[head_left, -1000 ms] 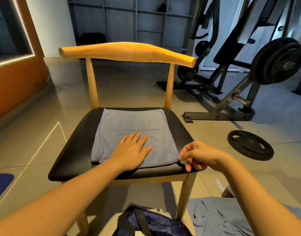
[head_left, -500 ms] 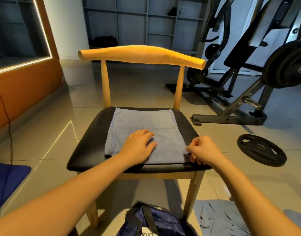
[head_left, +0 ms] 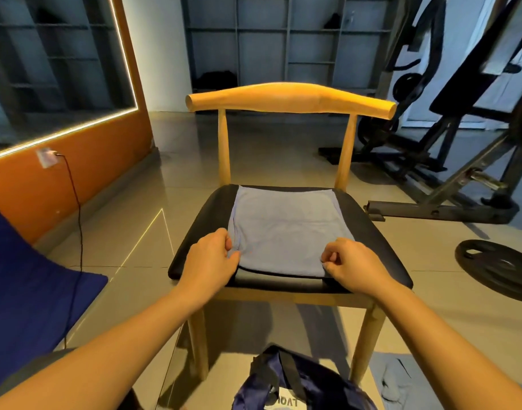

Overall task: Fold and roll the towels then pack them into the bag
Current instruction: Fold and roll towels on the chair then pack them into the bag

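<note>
With my left hand [head_left: 211, 255] and right hand [head_left: 350, 263] pinching the folded towel's [head_left: 286, 229] near corners, rolling looks next — another towel [head_left: 401, 383] and the bag [head_left: 298, 383] wait on the floor.

One wide-angle view, worn on the head, looks forward and down from close above the person's own forearms, which enter at the bottom edge. The fingers [head_left: 225, 238] of the left hand [head_left: 208, 258] and of the right hand [head_left: 353, 266] sit near mid-frame — pinching the near corners of the towel [head_left: 283, 229]. Beyond the fingers the chair [head_left: 289, 97] back rises, facing the lens; on the near side of them, the bag [head_left: 298, 386] lies almost under the camera, cut by the bottom edge.
</note>
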A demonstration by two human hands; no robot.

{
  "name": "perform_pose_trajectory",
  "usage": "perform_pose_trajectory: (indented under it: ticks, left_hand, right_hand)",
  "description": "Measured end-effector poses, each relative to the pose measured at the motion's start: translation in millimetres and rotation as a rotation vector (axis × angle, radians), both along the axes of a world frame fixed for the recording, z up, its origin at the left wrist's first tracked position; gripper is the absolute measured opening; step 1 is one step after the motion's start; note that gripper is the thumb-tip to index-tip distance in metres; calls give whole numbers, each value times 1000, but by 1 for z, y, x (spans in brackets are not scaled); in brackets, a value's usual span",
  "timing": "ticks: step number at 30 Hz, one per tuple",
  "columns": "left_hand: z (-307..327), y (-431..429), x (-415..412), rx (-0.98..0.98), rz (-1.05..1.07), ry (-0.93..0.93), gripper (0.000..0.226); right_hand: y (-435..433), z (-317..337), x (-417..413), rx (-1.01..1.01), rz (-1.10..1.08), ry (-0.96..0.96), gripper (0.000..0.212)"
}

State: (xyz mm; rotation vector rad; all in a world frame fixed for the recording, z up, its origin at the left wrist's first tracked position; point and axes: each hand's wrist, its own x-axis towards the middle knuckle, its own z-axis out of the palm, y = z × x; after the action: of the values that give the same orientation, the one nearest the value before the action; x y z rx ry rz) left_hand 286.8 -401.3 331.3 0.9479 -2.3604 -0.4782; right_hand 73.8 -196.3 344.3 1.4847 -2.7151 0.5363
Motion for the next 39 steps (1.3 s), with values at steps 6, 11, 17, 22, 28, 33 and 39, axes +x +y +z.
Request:
perform_pose_trajectory:
  ticks: [6, 11, 17, 22, 28, 33, 39]
  left_hand:
    - [5, 1, 4, 23, 19, -55, 20]
    - [18, -17, 3, 422, 42, 118, 18]
    - [24, -25, 11, 541, -14, 2, 15]
    - [20, -34, 15, 480, 12, -12, 17]
    - [17, -27, 22, 144, -53, -83, 12]
    - [4, -19, 23, -305, -461, -278, 21]
    - [2, -24, 24, -510, -391, -313, 15]
  right_hand:
    - [10, 2, 0, -3, 68, -60, 16]
    - [24, 6, -3, 108, 125, 61, 27]
    - [35, 5, -5, 159, 100, 336, 24]
    - [39, 5, -5, 168, 24, 412, 11]
    - [47, 11, -4, 145, 15, 355, 18]
    - [56, 5, -7, 167, -12, 393, 23]
    - [66, -6, -14, 17, -34, 309, 9]
